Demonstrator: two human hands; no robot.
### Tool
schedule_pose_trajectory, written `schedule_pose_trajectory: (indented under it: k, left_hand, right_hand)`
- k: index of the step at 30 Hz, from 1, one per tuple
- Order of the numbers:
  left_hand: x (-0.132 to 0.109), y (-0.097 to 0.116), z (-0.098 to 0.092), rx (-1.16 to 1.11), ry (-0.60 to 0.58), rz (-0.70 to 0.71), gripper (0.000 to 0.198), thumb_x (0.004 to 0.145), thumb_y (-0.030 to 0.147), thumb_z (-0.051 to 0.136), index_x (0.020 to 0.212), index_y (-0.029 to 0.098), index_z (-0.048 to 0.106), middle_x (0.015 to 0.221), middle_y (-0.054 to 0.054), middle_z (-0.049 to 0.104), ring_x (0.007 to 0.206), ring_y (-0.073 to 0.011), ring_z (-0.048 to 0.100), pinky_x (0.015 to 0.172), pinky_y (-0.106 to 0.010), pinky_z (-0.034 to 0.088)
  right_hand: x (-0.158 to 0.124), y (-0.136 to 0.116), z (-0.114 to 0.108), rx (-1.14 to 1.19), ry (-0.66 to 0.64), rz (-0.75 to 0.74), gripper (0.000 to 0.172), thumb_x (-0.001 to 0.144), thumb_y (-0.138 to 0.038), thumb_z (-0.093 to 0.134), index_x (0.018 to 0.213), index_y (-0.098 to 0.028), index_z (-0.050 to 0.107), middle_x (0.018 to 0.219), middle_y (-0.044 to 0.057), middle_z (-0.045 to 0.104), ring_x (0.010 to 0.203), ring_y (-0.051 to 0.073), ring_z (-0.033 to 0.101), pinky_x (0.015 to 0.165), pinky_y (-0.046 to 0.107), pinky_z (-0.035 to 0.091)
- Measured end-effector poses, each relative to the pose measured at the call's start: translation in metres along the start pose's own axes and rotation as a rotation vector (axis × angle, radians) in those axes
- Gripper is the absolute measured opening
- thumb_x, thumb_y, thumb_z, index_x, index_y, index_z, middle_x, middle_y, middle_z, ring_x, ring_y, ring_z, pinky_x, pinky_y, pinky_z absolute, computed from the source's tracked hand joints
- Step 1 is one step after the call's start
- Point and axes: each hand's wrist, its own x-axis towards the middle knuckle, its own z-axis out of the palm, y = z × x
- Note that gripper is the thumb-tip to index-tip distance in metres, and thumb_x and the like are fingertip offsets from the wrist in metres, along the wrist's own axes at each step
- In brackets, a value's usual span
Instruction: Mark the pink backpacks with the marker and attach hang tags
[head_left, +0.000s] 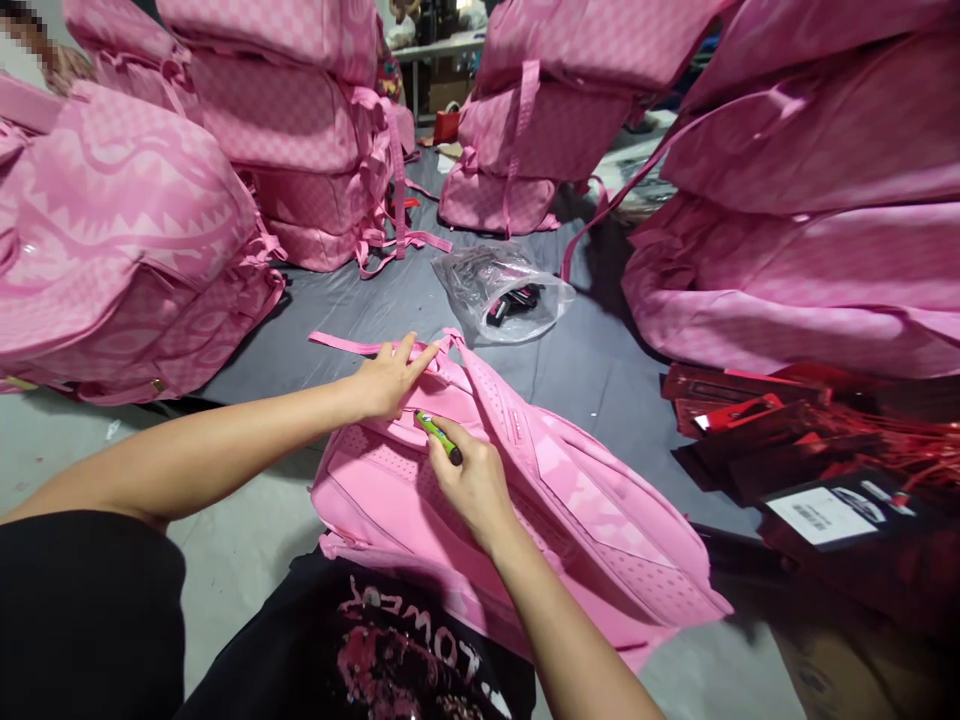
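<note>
A pink backpack (420,480) lies tilted across my lap and the table edge, its padded shoulder straps (517,430) facing up. My left hand (391,380) rests on its top end near the strap base, fingers spread over the fabric. Gripped in my right hand (476,485) is a small, pen-shaped green tool (436,434) with a black end; its exact kind is unclear. The tool's tip points at the backpack's upper back panel, just below my left hand. Whether it touches the fabric I cannot tell. A loose pink webbing strap (341,344) sticks out to the left.
Pink backpacks stand in stacks at the left (277,110), back (555,120) and right (810,220) of the grey-covered table (337,300). A clear plastic bag (472,275) holds small black pieces. Dark red tags (810,430) pile at the right. Part of another person (67,65) shows at upper left.
</note>
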Motion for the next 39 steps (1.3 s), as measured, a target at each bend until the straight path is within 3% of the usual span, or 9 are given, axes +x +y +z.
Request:
schedule_pose_trajectory:
  k: [6, 13, 20, 24, 28, 33, 39]
  left_hand:
    - [-0.001, -0.016, -0.001, -0.074, 0.009, 0.149, 0.104, 0.072, 0.014, 0.063, 0.154, 0.028, -0.001, 0.16, -0.016, 0.01, 0.135, -0.0337, 0.034, 0.105, -0.043, 0.038]
    - [0.003, -0.025, 0.003, -0.126, 0.022, 0.214, 0.103, 0.074, 0.013, 0.06, 0.153, 0.028, -0.004, 0.158, -0.016, 0.014, 0.139, -0.0306, 0.03, 0.106, -0.042, 0.036]
    - [0.009, -0.033, 0.005, -0.238, 0.014, 0.269, 0.105, 0.074, 0.011, 0.064, 0.153, 0.028, -0.002, 0.157, -0.017, 0.016, 0.144, -0.0326, 0.022, 0.112, -0.048, 0.03]
    - [0.011, -0.041, 0.016, -0.388, 0.047, 0.243, 0.112, 0.07, 0.008, 0.067, 0.153, 0.027, -0.005, 0.16, -0.019, 0.0, 0.149, -0.0331, 0.007, 0.117, -0.051, 0.021]
    - [0.01, -0.042, 0.021, -0.495, 0.05, 0.127, 0.113, 0.07, 0.009, 0.067, 0.152, 0.032, -0.008, 0.16, -0.019, -0.013, 0.148, -0.0365, 0.004, 0.115, -0.053, 0.025]
    - [0.014, -0.041, 0.014, -0.404, -0.073, 0.143, 0.113, 0.068, 0.008, 0.068, 0.153, 0.024, -0.006, 0.158, -0.024, 0.005, 0.147, -0.0364, 0.012, 0.115, -0.049, 0.028]
    - [0.018, -0.045, 0.021, -0.378, 0.013, 0.202, 0.113, 0.068, 0.01, 0.068, 0.152, 0.026, -0.006, 0.155, -0.019, 0.014, 0.145, -0.0332, 0.021, 0.115, -0.047, 0.028]
  right_hand:
    - [0.004, -0.003, -0.008, -0.002, -0.072, -0.004, 0.037, 0.088, -0.028, 0.05, 0.117, -0.019, 0.069, 0.087, 0.006, 0.075, 0.065, 0.019, 0.065, 0.063, 0.028, 0.045]
    - [0.011, -0.006, -0.014, -0.06, -0.155, 0.004, 0.036, 0.089, -0.027, 0.049, 0.116, -0.019, 0.07, 0.082, 0.006, 0.074, 0.065, 0.02, 0.065, 0.064, 0.029, 0.044]
    - [0.018, -0.003, -0.01, 0.193, -0.259, -0.021, 0.031, 0.086, -0.026, 0.051, 0.107, -0.019, 0.072, 0.09, 0.005, 0.075, 0.065, 0.016, 0.062, 0.064, 0.026, 0.046]
    - [0.022, 0.001, -0.006, 0.223, -0.279, -0.02, 0.031, 0.086, -0.028, 0.051, 0.106, -0.019, 0.073, 0.085, 0.003, 0.074, 0.057, 0.013, 0.056, 0.057, 0.025, 0.042]
    - [0.019, 0.001, -0.001, 0.12, -0.234, -0.001, 0.034, 0.087, -0.032, 0.049, 0.111, -0.02, 0.071, 0.071, 0.002, 0.07, 0.056, 0.015, 0.058, 0.054, 0.025, 0.039]
    - [0.015, -0.002, 0.002, -0.091, -0.14, 0.047, 0.04, 0.086, -0.032, 0.046, 0.118, -0.022, 0.069, 0.072, 0.004, 0.072, 0.061, 0.019, 0.063, 0.056, 0.027, 0.039]
    - [0.024, -0.004, 0.006, 0.011, -0.196, 0.032, 0.04, 0.087, -0.031, 0.047, 0.12, -0.021, 0.068, 0.078, 0.004, 0.074, 0.063, 0.017, 0.064, 0.06, 0.026, 0.042]
